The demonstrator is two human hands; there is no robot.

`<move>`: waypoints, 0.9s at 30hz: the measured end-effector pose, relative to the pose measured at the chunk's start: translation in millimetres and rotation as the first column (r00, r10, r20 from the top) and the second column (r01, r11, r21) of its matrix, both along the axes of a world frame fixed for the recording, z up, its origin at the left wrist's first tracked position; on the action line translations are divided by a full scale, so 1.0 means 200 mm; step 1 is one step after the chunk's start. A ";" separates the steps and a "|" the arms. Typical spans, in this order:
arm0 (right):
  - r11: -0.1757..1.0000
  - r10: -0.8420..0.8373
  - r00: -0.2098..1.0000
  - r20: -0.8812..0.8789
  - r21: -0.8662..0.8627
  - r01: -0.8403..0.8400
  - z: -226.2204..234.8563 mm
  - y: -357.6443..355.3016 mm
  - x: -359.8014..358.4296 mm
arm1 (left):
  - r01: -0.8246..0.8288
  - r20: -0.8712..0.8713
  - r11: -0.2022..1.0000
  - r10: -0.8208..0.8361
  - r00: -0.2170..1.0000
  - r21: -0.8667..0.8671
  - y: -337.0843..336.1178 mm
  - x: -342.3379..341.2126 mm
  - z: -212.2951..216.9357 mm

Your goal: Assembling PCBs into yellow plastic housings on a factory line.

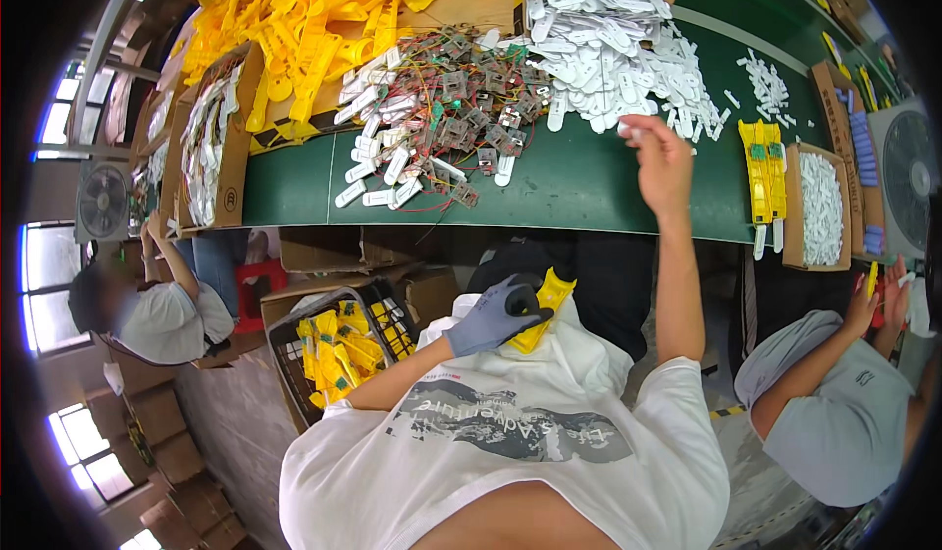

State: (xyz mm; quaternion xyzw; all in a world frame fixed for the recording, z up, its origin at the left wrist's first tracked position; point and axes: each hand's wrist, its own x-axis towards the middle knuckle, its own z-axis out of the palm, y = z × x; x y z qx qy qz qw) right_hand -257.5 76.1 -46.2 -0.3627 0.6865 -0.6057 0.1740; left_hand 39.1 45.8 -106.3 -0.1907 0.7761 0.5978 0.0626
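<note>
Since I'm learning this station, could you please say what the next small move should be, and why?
I'd probably bring the right hand to the yellow plastic shell: that hand appears to pinch a small white piece, while the gloved left hand holds the shell.

I see a flat green worktop (579,199) spreading beneath the right fingers (650,128). Well to their left, my feed shows pale-framed, rectangular-paned windows (61,256) glaring white with light. Lower than those fingers, also leftward, I make out a red plastic stool (251,302) and a mottled grey floor (231,403); well rightward stands a grey, round-grilled fan (908,167).
</note>
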 end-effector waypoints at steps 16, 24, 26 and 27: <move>0.970 0.212 0.457 -0.864 0.243 0.009 0.04 -0.40 0.11 | -0.240 0.104 0.468 0.297 0.949 0.850 -0.09 0.08 0.24; 0.993 0.106 0.226 -0.968 0.114 0.019 0.10 -0.46 0.10 | -0.022 -0.145 0.386 0.399 0.906 0.922 -0.09 0.01 0.33; 0.993 0.117 0.185 -0.976 0.118 -0.006 0.13 -0.48 0.09 | -0.002 -0.195 0.461 0.381 0.904 0.887 -0.09 0.00 0.35; 0.987 0.148 0.131 -0.980 0.138 -0.083 0.14 -0.49 0.08 | 0.003 -0.204 0.466 0.382 0.901 0.885 -0.09 -0.01 0.35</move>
